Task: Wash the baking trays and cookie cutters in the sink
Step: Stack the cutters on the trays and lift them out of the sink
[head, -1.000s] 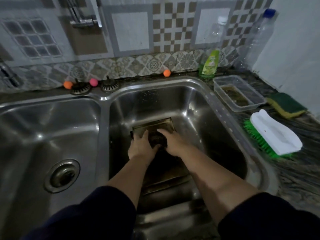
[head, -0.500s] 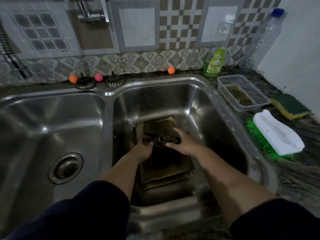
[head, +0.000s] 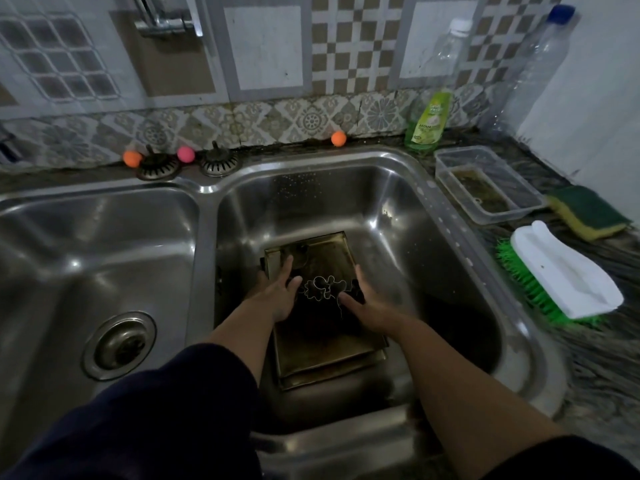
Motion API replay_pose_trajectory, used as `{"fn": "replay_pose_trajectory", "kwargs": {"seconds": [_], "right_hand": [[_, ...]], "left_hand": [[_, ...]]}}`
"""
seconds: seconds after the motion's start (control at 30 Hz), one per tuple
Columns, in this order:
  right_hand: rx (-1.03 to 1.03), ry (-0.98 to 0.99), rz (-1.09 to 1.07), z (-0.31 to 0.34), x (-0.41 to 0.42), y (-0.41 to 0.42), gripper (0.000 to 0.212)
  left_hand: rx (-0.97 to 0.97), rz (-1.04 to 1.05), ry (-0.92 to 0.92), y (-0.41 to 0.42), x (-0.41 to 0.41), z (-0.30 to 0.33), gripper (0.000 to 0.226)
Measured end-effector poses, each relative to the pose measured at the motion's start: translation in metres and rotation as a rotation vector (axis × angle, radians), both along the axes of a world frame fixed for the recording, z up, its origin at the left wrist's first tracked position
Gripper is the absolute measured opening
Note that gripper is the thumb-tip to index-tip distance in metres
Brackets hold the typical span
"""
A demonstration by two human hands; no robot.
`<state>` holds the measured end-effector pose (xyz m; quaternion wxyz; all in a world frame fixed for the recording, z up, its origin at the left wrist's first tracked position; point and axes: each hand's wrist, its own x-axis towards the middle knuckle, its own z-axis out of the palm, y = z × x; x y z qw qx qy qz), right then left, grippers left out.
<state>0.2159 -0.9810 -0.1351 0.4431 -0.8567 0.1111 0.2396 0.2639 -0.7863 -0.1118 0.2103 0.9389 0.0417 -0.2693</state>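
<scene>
A stack of dark, brownish baking trays lies flat in the right basin of the steel sink. Thin metal cookie cutters rest on the top tray, between my hands. My left hand lies on the tray's left side with its fingers stretched out, fingertips at the cutters. My right hand sits on the tray's right side, fingers spread and straight, thumb pointing at the cutters. Neither hand grips anything that I can make out.
The left basin has a drain. On the right counter lie a white-and-green scrub brush, a green-yellow sponge, a clear plastic container, a green dish soap bottle and a tall clear bottle. Two strainers and small coloured balls sit behind the sink. A tap hangs above.
My hands have moved apart and uncovered the cookie cutters on the top tray. The trays now lie lower in the view, showing more of their length.
</scene>
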Motion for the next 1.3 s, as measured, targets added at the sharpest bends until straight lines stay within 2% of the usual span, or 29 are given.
{"fn": "replay_pose_trajectory", "kwargs": {"seconds": [0.1,0.2,0.4,0.53,0.63,0.73,0.87,0.97,1.1,1.3], "right_hand": [[0.034,0.004,-0.03,0.001,0.0,0.002,0.078],[-0.027,0.003,-0.055,0.0,0.0,0.004,0.078],[-0.202,0.037,-0.055,0.007,0.014,0.014,0.07],[-0.156,0.045,-0.073,0.006,0.012,0.011,0.072],[-0.079,0.084,-0.172,0.005,0.011,0.006,0.082],[-0.004,0.122,-0.189,0.005,0.01,0.004,0.085],[0.031,0.14,-0.183,0.009,0.008,0.004,0.09],[0.059,0.081,-0.199,0.011,0.008,0.004,0.09],[-0.008,-0.011,-0.115,0.013,0.007,0.005,0.087],[0.035,-0.07,-0.091,0.015,0.006,0.006,0.07]], "left_hand": [[0.01,-0.001,0.014,0.002,0.004,-0.004,0.057],[-0.006,0.035,0.01,-0.002,-0.004,-0.006,0.056],[-0.15,0.105,0.041,-0.013,-0.037,0.001,0.046],[-0.262,0.211,0.022,-0.007,-0.041,-0.006,0.042],[-0.286,0.296,0.086,-0.001,-0.038,-0.009,0.066],[-0.204,0.208,0.155,-0.001,-0.038,-0.014,0.082],[-0.205,0.213,0.184,-0.003,-0.035,-0.021,0.089],[-0.269,0.229,0.184,0.001,-0.029,-0.026,0.093],[-0.33,0.202,0.177,0.003,-0.021,-0.041,0.103],[-0.556,0.329,0.155,0.004,-0.023,-0.011,0.081]]}}
